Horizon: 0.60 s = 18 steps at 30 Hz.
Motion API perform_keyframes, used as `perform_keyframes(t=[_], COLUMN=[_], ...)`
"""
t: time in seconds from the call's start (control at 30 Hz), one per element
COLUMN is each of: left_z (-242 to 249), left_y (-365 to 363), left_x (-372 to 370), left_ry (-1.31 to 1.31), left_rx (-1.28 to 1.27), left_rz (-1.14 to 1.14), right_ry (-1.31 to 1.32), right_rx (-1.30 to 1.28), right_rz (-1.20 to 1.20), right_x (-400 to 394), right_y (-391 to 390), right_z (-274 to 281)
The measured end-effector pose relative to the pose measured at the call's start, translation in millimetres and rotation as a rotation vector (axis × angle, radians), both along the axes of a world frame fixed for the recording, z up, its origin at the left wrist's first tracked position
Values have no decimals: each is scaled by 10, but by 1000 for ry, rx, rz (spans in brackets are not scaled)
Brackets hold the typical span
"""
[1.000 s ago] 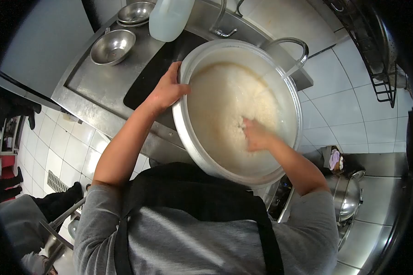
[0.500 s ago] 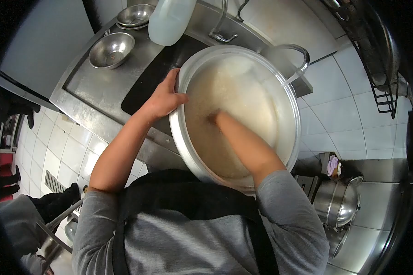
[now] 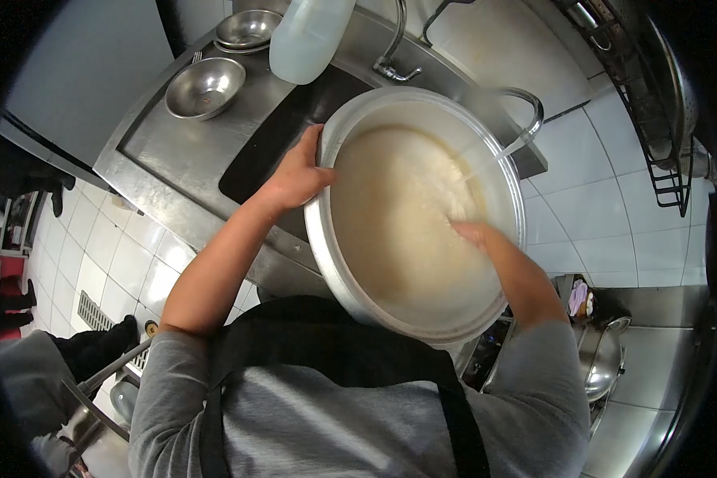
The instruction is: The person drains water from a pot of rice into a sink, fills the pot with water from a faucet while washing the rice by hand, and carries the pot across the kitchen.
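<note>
A large metal pot (image 3: 320,243) sits tilted at the sink, holding cloudy, whitish-beige liquid (image 3: 394,223). My left hand (image 3: 299,174) grips the pot's left rim, thumb over the edge and fingers on the outside. On the right side of the pot, my right hand (image 3: 472,232) dips into the liquid; its fingers are under the surface and hidden. Water runs from a curved faucet (image 3: 535,111) at the upper right into the pot. What lies beneath the murky liquid does not show.
Metal bowls (image 3: 205,86) and a translucent plastic jug (image 3: 311,44) stand on the steel counter (image 3: 155,147). A second faucet (image 3: 394,68) rises behind the pot. Metal pots (image 3: 601,358) sit at the lower right. A person's dark-clad leg (image 3: 95,348) shows at lower left.
My right hand has moved from the pot's middle toward its right side, and less of the forearm is over the liquid. The liquid looks paler and stirred. My left hand still grips the rim.
</note>
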<state>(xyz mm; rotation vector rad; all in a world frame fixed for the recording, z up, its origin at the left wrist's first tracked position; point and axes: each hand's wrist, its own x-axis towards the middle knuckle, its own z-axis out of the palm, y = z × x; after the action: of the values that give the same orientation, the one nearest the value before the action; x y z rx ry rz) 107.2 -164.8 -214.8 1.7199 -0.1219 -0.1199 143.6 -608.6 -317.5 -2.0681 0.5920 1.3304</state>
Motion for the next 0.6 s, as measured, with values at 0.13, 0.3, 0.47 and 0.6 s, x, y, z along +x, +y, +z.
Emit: perform_keyframes(t=[0.13,0.3,0.47,0.6], left_z=[-5,-62,-42,89], left_y=[4,-10,6,4], left_x=[-2,26,8,-31], left_ry=[-5,-29,0,29], left_rx=[25,23,-21,-16], left_rz=[1,11,-32,-41], right_ry=[105,100,-225,-616], right_rx=[207,794,1306,799], right_rz=[-232,-652,-910,-1038], right_x=[-652,-883,-412,46], right_y=[485,1622,2040,1885], right_z=[131,124,239,591])
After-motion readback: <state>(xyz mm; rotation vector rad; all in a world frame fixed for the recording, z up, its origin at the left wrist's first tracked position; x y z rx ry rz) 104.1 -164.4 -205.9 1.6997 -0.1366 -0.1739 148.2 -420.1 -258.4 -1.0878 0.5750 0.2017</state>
